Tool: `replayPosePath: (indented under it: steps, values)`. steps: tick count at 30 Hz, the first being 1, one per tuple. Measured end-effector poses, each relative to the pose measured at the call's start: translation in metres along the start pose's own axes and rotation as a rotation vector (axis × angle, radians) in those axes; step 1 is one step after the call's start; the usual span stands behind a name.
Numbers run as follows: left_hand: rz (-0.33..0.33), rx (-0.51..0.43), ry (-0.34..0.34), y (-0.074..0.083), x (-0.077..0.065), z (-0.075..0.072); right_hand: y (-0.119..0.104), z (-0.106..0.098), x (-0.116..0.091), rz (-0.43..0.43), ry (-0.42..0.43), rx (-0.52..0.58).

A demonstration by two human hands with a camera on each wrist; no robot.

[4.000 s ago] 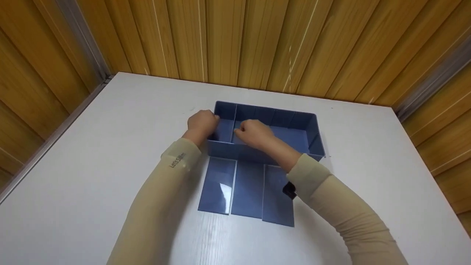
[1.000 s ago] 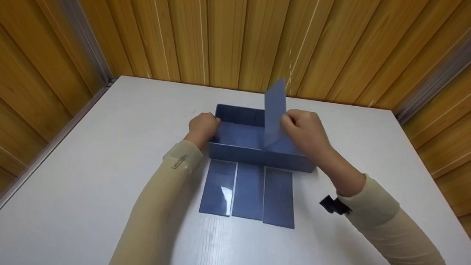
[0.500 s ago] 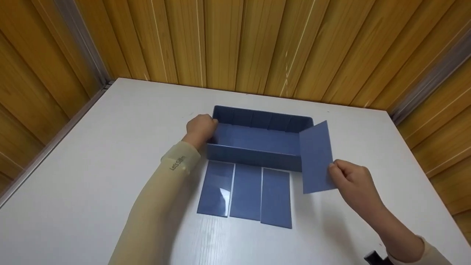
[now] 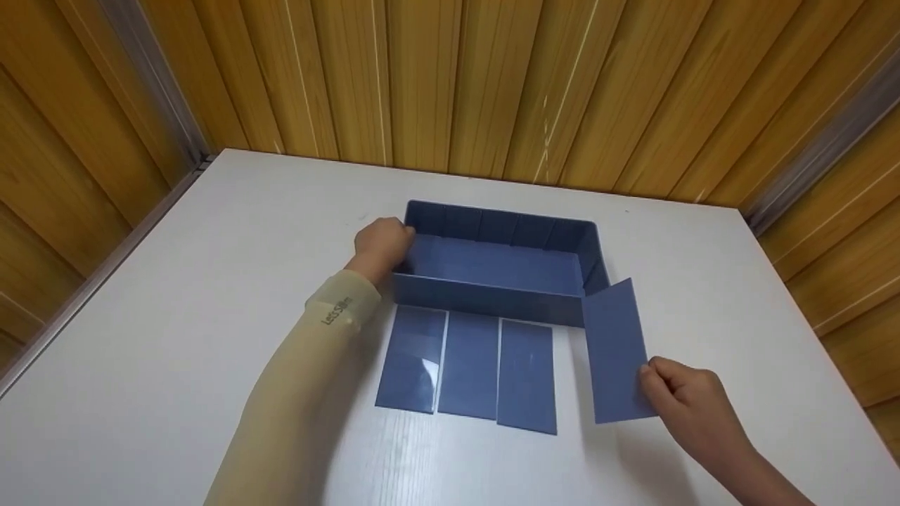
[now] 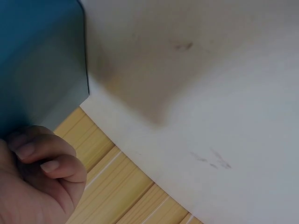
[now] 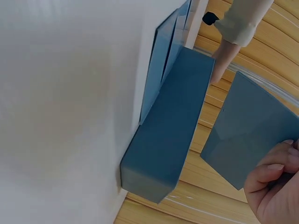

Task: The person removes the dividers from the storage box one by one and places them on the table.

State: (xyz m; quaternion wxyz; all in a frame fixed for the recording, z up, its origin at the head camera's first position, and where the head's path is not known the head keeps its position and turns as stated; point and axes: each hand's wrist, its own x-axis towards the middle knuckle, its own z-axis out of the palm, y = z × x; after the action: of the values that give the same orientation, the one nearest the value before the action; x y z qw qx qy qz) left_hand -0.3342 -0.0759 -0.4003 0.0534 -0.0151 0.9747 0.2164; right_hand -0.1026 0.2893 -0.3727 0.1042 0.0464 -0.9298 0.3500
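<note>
A blue-grey plastic box (image 4: 492, 294) stands on the white table, with a ribbed inner back wall and no divider across it. My left hand (image 4: 384, 244) grips the box's left end wall; the left wrist view shows its fingers curled at the wall. To the right of the box, my right hand (image 4: 692, 404) pinches a thin rectangular divider panel (image 4: 617, 358) by its right edge. The panel is held up off the table, near the box's front right corner. In the right wrist view the same panel (image 6: 250, 126) stands apart from the box (image 6: 170, 121).
Three similar flat panels lie side by side in front of the box: a left panel (image 4: 411, 358), a middle panel (image 4: 470, 365) and a right panel (image 4: 527, 376). The white table (image 4: 211, 281) ends at a wood-patterned wall (image 4: 457, 84) behind.
The divider standing inside the box was pulled up and out by my right hand, then carried right and toward me. My left hand has stayed at the box's left end.
</note>
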Motion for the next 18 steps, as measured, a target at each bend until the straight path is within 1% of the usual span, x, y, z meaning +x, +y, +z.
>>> replayPosePath:
  steps: [7, 9, 11, 15, 18]
  values:
    - [-0.007, 0.018, 0.006, 0.001, 0.002, 0.0, 0.008, 0.01, -0.005, -0.029, 0.01, -0.008]
    - [-0.009, 0.018, 0.01, 0.002, 0.002, 0.0, 0.009, 0.012, -0.005, -0.026, 0.003, -0.018]
    - [-0.007, 0.016, 0.01, 0.002, 0.001, -0.001, 0.01, 0.014, -0.006, 0.004, -0.027, -0.037]
    - [-0.01, 0.021, 0.005, 0.002, 0.0, -0.001, 0.014, 0.017, -0.003, 0.12, -0.149, -0.087]
    - [-0.01, 0.018, -0.001, 0.002, 0.0, -0.001, 0.018, 0.02, 0.002, 0.189, -0.23, -0.112]
